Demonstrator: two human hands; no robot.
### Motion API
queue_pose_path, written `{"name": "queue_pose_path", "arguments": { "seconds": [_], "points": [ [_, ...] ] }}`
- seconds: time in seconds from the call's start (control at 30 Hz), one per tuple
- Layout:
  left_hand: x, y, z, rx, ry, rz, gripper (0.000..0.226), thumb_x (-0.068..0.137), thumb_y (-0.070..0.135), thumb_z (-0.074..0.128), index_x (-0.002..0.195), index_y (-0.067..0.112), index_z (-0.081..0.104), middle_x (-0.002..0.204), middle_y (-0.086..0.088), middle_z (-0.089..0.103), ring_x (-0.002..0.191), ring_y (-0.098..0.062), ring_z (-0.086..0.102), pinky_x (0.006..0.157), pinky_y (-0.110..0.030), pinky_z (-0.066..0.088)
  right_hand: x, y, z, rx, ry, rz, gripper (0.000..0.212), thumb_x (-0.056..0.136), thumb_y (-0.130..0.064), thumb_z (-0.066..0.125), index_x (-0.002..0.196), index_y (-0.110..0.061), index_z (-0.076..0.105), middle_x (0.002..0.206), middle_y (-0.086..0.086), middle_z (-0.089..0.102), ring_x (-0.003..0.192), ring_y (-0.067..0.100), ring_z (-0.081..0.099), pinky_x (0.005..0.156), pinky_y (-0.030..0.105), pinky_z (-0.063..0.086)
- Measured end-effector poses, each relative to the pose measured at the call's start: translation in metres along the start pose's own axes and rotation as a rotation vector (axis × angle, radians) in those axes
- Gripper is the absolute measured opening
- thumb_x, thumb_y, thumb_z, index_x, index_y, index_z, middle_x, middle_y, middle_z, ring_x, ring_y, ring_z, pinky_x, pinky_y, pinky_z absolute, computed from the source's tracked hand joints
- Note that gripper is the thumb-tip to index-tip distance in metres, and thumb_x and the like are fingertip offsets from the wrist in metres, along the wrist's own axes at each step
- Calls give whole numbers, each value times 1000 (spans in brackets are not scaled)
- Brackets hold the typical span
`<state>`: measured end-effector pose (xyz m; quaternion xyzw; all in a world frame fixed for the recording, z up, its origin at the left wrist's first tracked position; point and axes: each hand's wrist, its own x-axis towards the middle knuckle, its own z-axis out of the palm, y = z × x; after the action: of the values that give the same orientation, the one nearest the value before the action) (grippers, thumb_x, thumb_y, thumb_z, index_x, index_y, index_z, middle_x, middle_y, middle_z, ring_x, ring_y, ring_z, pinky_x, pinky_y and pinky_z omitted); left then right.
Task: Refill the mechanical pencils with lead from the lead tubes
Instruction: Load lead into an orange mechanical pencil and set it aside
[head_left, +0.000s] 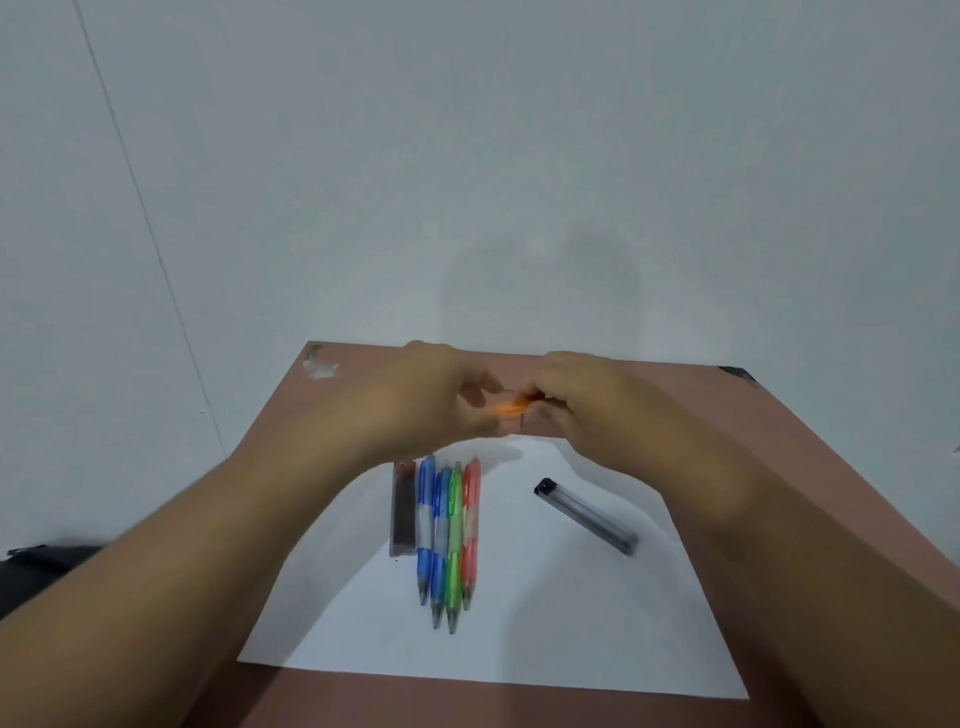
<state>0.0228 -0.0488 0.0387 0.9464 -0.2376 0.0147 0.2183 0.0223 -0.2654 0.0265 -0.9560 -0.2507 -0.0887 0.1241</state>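
Over the far half of the counter (779, 467), both hands meet above a white sheet of paper (519, 623). Left hand (426, 400) and right hand (587, 400) each pinch one end of an orange pencil (511, 406), which is held level between them, clear of the paper; image blurred, so exact finger placement on it is unclear. On the paper below the left hand: four pencils side by side, touching, tips toward the viewer: blue pencil (425, 525), second blue pencil (440, 545), green pencil (455, 540), red pencil (471, 525). Dark lead tube (403, 509) lies just beside the blue pencil, on its left, parallel. Clear lead tube (587, 515) lies apart to the right, angled, black cap at its far end
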Motion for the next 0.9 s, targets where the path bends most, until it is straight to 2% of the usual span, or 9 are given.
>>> {"name": "queue_pose_path", "arguments": {
  "seconds": [0.07, 0.17, 0.27, 0.37, 0.43, 0.53, 0.63, 0.77, 0.9],
  "points": [
    [8, 3, 0, 108, 38, 24, 21, 98, 36, 62, 117, 33, 71, 99, 13, 70, 74, 1, 55, 58, -13, 32, 2, -3, 2, 62, 52, 9, 18, 101, -21, 58, 102, -33, 70, 93, -14, 56, 88, 6, 54, 77, 29, 48],
    [12, -3, 3, 63, 114, 13, 19, 99, 21, 59, 107, 30, 73, 85, 14, 64, 75, -3, 55, 59, -15, 34, 3, -4, 8, 359, 242, 139, 23, 94, -15, 69, 89, -37, 73, 83, -19, 66, 80, -4, 59, 68, 9, 44],
    [10, -17, 16, -141, 196, -13, 16, 99, 22, 62, 102, 32, 73, 83, 14, 67, 75, -5, 58, 61, -16, 38, -1, -6, 17, 828, 407, 302, 26, 89, -8, 77, 82, -32, 78, 77, -14, 74, 67, -2, 67, 61, 10, 51],
    [7, -32, 31, -273, 203, -8, 12, 98, 29, 64, 97, 36, 74, 77, 17, 68, 74, -3, 61, 62, -20, 45, -4, -8, 23, 1011, 439, 365, 20, 87, -5, 78, 84, -25, 80, 78, -3, 77, 69, 10, 72, 66, 19, 58],
    [7, -38, 36, -300, 212, 5, 12, 97, 33, 64, 92, 39, 73, 75, 24, 67, 71, 6, 59, 58, -21, 41, -4, -10, 25, 1080, 431, 379, 17, 87, -6, 78, 84, -23, 80, 80, 3, 77, 71, 15, 73, 71, 27, 62],
    [8, -42, 38, -342, 240, 26, 23, 97, 31, 65, 83, 49, 67, 76, 31, 65, 72, 12, 57, 60, -21, 38, -2, -12, 29, 1104, 406, 364, 12, 88, -7, 78, 90, -19, 80, 79, 6, 76, 71, 17, 71, 74, 34, 64],
    [8, -42, 38, -319, 260, 49, 29, 97, 31, 65, 81, 55, 62, 82, 35, 65, 80, 12, 59, 62, -20, 40, -2, -12, 31, 1077, 388, 349, 9, 90, -9, 77, 91, -17, 81, 75, 4, 74, 70, 17, 69, 75, 36, 64],
    [8, -42, 39, -308, 248, 58, 27, 98, 32, 64, 84, 55, 63, 81, 34, 65, 76, 10, 59, 60, -20, 40, -5, -9, 32, 1019, 406, 355, 14, 90, -13, 78, 87, -26, 81, 77, 5, 75, 71, 17, 70, 76, 38, 65],
    [11, -45, 41, -264, 253, 58, 26, 98, 34, 63, 83, 55, 62, 84, 32, 64, 77, 6, 58, 60, -22, 40, -9, -3, 31, 988, 463, 364, 16, 91, -15, 76, 85, -29, 80, 79, 5, 75, 69, 13, 69, 73, 33, 64]
  ]
}}
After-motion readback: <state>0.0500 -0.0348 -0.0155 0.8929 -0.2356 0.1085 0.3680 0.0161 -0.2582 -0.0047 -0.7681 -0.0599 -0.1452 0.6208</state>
